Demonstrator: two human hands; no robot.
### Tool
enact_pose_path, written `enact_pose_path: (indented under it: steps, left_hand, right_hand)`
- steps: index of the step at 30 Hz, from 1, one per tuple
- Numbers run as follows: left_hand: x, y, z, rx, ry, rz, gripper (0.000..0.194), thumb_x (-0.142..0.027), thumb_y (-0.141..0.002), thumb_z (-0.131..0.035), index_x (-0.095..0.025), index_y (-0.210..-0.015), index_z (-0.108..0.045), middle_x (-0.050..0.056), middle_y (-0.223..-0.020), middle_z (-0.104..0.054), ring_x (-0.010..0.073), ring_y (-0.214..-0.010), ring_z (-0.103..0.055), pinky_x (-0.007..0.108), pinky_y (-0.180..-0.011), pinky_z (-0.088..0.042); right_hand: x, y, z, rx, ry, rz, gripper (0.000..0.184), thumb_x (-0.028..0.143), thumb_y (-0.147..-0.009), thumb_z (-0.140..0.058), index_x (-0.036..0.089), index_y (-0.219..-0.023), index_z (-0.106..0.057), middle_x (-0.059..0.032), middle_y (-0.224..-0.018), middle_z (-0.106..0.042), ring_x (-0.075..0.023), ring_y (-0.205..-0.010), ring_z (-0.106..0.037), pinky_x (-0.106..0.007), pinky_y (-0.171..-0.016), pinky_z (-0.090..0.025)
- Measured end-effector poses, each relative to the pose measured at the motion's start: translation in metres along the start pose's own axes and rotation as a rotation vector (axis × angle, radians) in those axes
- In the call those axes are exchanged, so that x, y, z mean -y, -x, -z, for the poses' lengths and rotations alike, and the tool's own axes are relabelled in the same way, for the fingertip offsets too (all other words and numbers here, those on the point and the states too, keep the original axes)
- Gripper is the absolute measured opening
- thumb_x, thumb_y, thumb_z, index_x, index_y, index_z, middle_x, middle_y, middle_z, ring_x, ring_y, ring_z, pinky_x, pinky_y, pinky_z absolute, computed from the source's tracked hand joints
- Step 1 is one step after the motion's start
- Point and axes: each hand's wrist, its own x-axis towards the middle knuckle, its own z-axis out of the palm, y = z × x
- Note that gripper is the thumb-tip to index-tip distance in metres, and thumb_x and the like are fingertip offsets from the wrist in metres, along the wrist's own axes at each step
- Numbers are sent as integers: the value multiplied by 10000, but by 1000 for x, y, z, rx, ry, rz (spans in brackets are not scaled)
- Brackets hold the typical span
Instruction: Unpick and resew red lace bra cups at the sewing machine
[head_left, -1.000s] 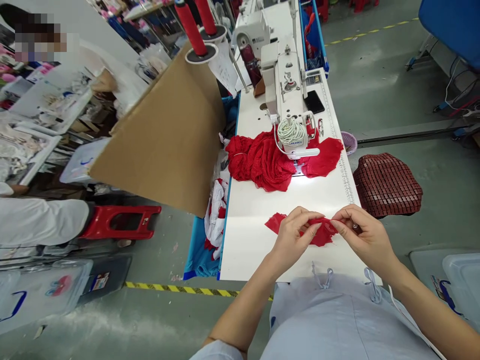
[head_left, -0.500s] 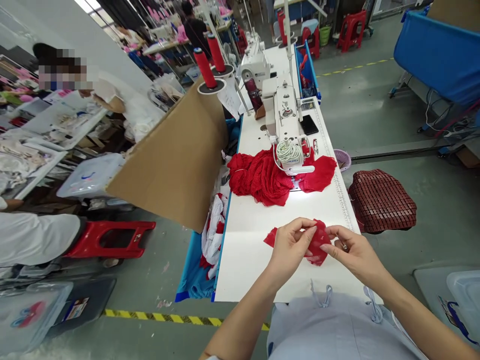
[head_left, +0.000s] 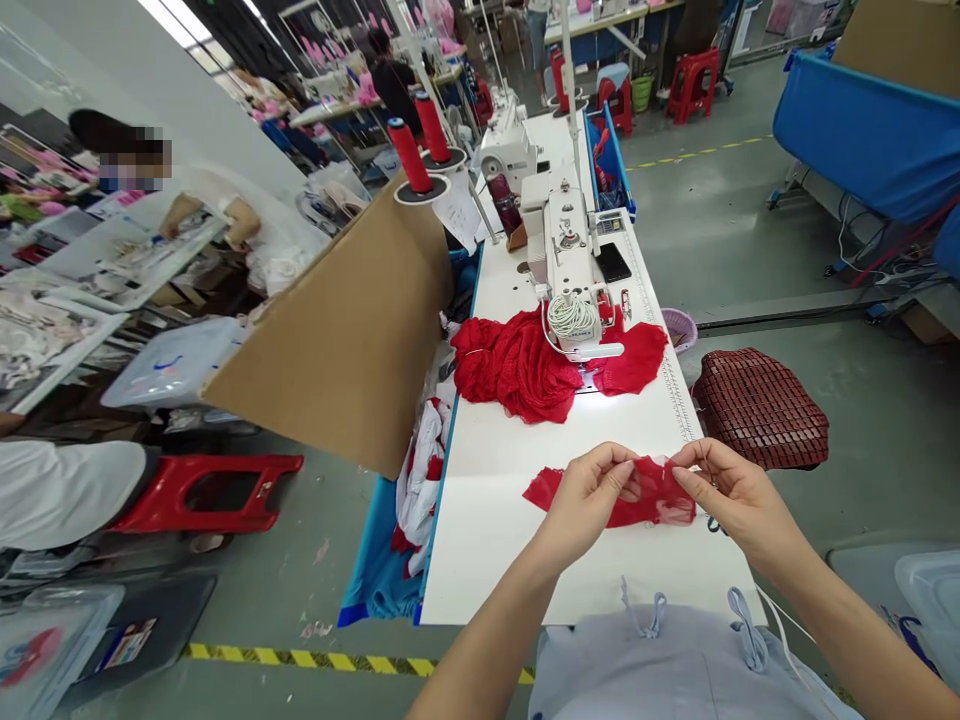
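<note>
A small, thin piece of red fabric [head_left: 654, 492] is stretched between my hands above the near end of the white sewing table [head_left: 487, 540]. My left hand [head_left: 586, 497] pinches its upper edge between thumb and fingertips. At the other end of that edge, my right hand [head_left: 729, 490] pinches the cloth the same way. A small dark looped item [head_left: 714, 523] shows under my right fingers; I cannot make out its kind. Farther up the table, a gathered heap of red fabric [head_left: 517, 368] lies beside and under the head of a white sewing machine [head_left: 571, 260].
Left of the table stand a large cardboard sheet [head_left: 352, 330] and a blue cloth bin [head_left: 379, 560] with white and red fabric. A woven-covered seat [head_left: 761, 410] is at the right. A phone [head_left: 613, 262] lies by the machine. A person [head_left: 202, 215] works at the left.
My right hand has moved right, away from my left, and the crumpled red piece is now spread out between them. The view has shifted slightly.
</note>
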Motion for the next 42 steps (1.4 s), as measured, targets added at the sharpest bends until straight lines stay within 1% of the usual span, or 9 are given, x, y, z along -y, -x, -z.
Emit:
enact_pose_path:
  steps: [8, 14, 19, 23, 26, 31, 36, 39, 42]
  left_hand:
    - [-2, -2, -7, 66, 227, 89, 445, -583, -791, -709, -141, -809, -670, 55, -733, -710, 159, -685, -679, 296, -713, -567]
    - [5, -7, -13, 21, 266, 164, 457, -511, -613, -874, -142, -788, -670, 34, -687, -703, 156, -654, -675, 308, -707, -569]
    - [20, -14, -10, -1, 166, 159, 494, -590, -621, -837, -153, -761, -653, 25, -690, -680, 147, -684, -666, 287, -727, -545]
    - [25, -16, -7, 25, 163, 168, 514, -654, -686, -758, -157, -768, -654, 34, -710, -680, 153, -709, -659, 307, -766, -542]
    - [28, -20, -8, -3, 123, 144, 473, -607, -678, -791, -162, -755, -648, 9, -677, -656, 132, -674, -618, 281, -725, -514]
    - [38, -30, -7, -73, 215, 163, 479, -569, -610, -847, -162, -724, -623, -7, -667, -649, 112, -664, -617, 257, -714, -490]
    - [44, -30, -5, -69, 348, 244, 492, -547, -591, -872, -158, -746, -614, 29, -727, -709, 125, -695, -661, 271, -757, -511]
    - [44, -28, -7, -74, 354, 210, 446, -512, -632, -861, -157, -733, -611, 1, -703, -681, 111, -695, -644, 272, -779, -512]
    - [45, -27, -10, -131, 366, 189, 420, -482, -634, -862, -158, -725, -609, -27, -680, -644, 100, -689, -635, 264, -781, -511]
  right_hand:
    - [-1, 0, -3, -119, 5, -8, 490, 634, -733, -736, 222, -987, -664, -53, -901, -649, -141, -647, -554, -260, -538, -468]
    - [-2, -1, -6, -147, 6, 8, 454, 619, -759, -715, 204, -943, -697, -47, -812, -665, -153, -630, -571, -267, -532, -466]
    - [-4, 1, -7, -256, 163, 129, 309, 509, -847, -649, 206, -893, -685, -23, -716, -639, -145, -575, -512, -282, -534, -433]
    - [-4, 3, -7, -242, 218, 181, 235, 441, -888, -619, 216, -911, -684, -28, -751, -662, -163, -620, -559, -294, -580, -456]
    - [-7, -1, -7, -241, 255, 186, 218, 423, -894, -614, 216, -915, -682, -17, -746, -645, -145, -571, -516, -290, -555, -439]
    - [-21, -7, -6, -379, 395, 344, 176, 358, -907, -582, 207, -923, -671, -56, -945, -636, -100, -505, -424, -295, -529, -424]
    - [-28, 0, -14, -228, 407, 396, 154, 349, -923, -601, 226, -850, -658, -10, -784, -649, -116, -499, -442, -284, -495, -388]
    - [-30, 1, -22, -239, 423, 328, 202, 422, -899, -626, 228, -851, -653, -20, -826, -665, -112, -481, -438, -295, -495, -397]
    - [-29, 0, -25, -203, 453, 255, 237, 422, -912, -581, 238, -768, -626, -10, -729, -636, -136, -510, -456, -302, -509, -381]
